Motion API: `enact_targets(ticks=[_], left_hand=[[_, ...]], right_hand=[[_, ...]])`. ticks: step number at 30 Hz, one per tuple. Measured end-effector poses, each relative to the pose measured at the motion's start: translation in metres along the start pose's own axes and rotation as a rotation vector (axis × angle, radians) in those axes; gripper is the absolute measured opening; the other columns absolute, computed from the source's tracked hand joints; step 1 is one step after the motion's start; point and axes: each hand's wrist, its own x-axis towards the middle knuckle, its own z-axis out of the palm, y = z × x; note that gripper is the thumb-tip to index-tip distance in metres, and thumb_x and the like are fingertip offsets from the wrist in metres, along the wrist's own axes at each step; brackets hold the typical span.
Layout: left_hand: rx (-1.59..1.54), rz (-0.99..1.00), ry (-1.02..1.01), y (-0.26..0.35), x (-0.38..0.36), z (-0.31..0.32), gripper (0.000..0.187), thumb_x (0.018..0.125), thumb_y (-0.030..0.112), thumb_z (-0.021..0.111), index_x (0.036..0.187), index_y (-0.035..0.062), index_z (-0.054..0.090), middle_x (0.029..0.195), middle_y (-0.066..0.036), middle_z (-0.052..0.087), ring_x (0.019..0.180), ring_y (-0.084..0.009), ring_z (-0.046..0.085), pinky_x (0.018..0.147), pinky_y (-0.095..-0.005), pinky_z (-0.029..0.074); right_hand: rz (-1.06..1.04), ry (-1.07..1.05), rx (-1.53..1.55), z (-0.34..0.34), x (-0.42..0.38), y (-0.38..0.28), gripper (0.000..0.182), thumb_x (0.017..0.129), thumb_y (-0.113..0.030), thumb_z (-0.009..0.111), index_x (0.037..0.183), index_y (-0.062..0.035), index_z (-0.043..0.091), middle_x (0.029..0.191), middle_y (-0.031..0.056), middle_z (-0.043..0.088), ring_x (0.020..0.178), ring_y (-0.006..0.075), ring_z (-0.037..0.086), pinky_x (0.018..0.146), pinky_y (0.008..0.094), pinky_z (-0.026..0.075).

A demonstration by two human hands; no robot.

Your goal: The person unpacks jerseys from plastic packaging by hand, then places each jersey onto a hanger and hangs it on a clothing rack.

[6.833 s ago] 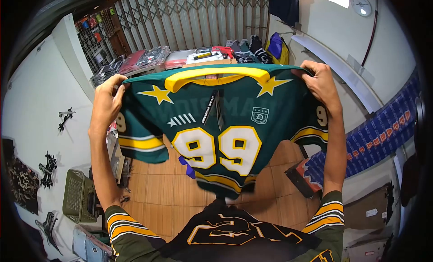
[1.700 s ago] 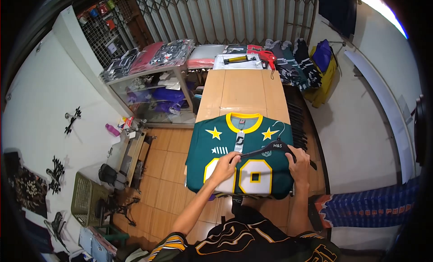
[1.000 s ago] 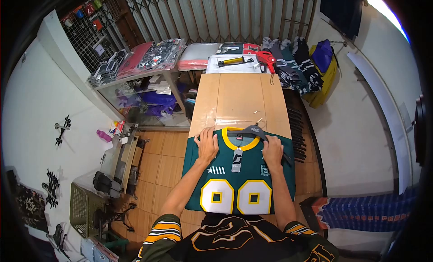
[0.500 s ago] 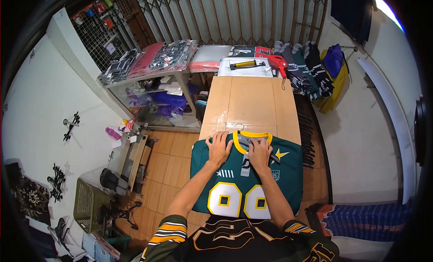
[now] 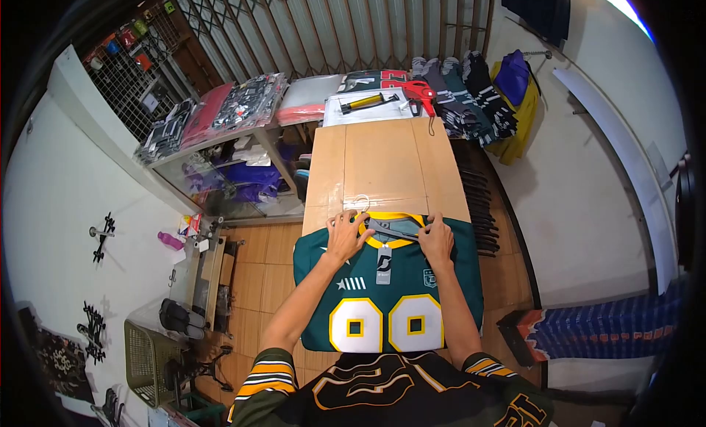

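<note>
A dark green jersey (image 5: 382, 284) with a yellow collar and large white digits lies flat on the tan board. My left hand (image 5: 347, 236) pinches the collar's left side. On the collar's right side, my right hand (image 5: 437, 239) has its fingers closed on the yellow edge. A grey hanger (image 5: 397, 231) shows inside the neck opening, its clear hook (image 5: 361, 203) sticking out above the collar. Below the collar hangs a grey tag (image 5: 384, 265).
Beyond the board (image 5: 382, 159) lie a yellow-and-black pump (image 5: 364, 103) and a red tool (image 5: 421, 96). Folded packs top a glass cabinet (image 5: 220, 173) at left. Garments hang at the right. A green basket (image 5: 151, 361) stands lower left.
My right hand has moved right, from the middle of the collar to its right side. The collar is spread wider and more of the hanger shows. The camera view has shifted.
</note>
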Motion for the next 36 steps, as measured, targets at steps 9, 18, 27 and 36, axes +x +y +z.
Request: enact_targets(ticks=[9,18,27,36], left_hand=[[-0.046,-0.036,-0.068,-0.003,0.007,-0.009,0.046,0.092,0.041,0.069,0.131,0.0179,0.061,0.129,-0.012,0.059,0.12,-0.0366,0.051,0.096,-0.0546,0.043],[0.076,0.031,-0.23,0.018,0.017,-0.024,0.046,0.094,0.037,0.068,0.136,0.0196,0.058,0.128,-0.017,0.058,0.118,-0.0424,0.051,0.097,-0.0566,0.046],[0.046,0.026,-0.247,0.002,0.028,-0.013,0.042,0.09,0.034,0.072,0.125,0.0098,0.065,0.124,-0.019,0.062,0.112,-0.0414,0.059,0.095,-0.0485,0.049],[0.007,-0.008,-0.206,0.014,0.047,-0.005,0.047,0.086,0.034,0.075,0.123,0.0064,0.065,0.126,-0.018,0.062,0.119,-0.0377,0.055,0.103,-0.0515,0.043]], right_hand=[[0.039,0.013,0.075,-0.045,-0.03,0.016,0.024,0.083,-0.007,0.071,0.103,0.0004,0.06,0.087,0.0186,0.07,0.084,0.0364,0.069,0.077,0.0463,0.054],[0.019,0.044,0.184,-0.041,-0.041,0.007,0.018,0.088,-0.001,0.067,0.103,0.0013,0.059,0.099,0.0211,0.068,0.089,0.0353,0.071,0.081,0.0413,0.057],[0.036,0.04,0.191,-0.05,-0.046,0.023,0.017,0.088,-0.001,0.067,0.102,0.0008,0.057,0.096,0.0222,0.067,0.089,0.0374,0.07,0.079,0.0438,0.056],[-0.204,-0.001,0.234,-0.011,-0.083,0.014,0.024,0.086,-0.011,0.072,0.106,-0.0055,0.061,0.104,0.012,0.066,0.105,0.0322,0.06,0.091,0.0457,0.045]])
